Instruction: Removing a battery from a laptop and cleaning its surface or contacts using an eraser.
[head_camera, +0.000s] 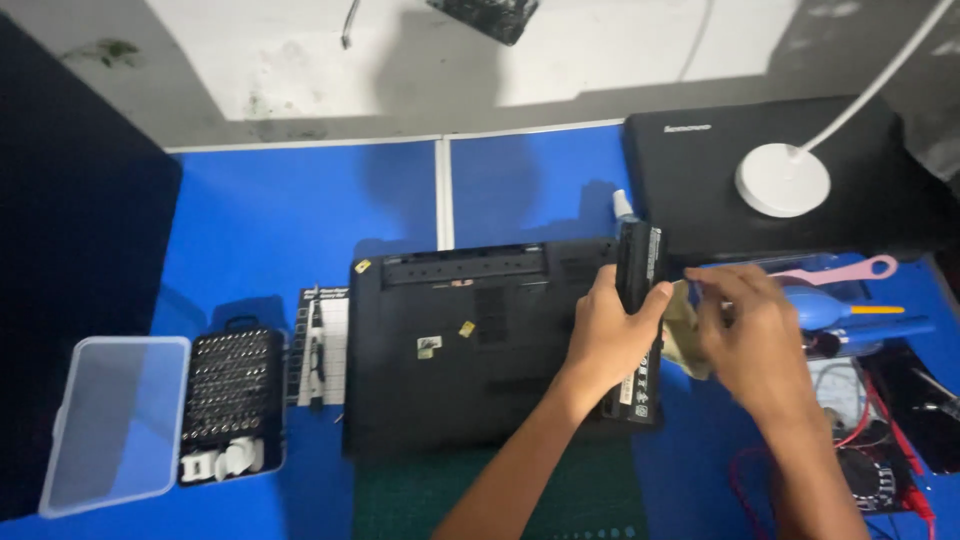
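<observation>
battery (640, 300): long black pack, long axis running away from the person, at the right edge of the upturned black laptop (470, 340) on the blue worktop (260, 220)
left hand (612, 335): closer one, fingers curled round the pack's left side, thumb on its right face, gripping it
right hand (750, 335): just right of the pack, fingers pinched on a beige cloth (688, 330) touching it
arms: both come up from bottom right, forearms angled inward
nearby: bit set case (232, 400) well off left
</observation>
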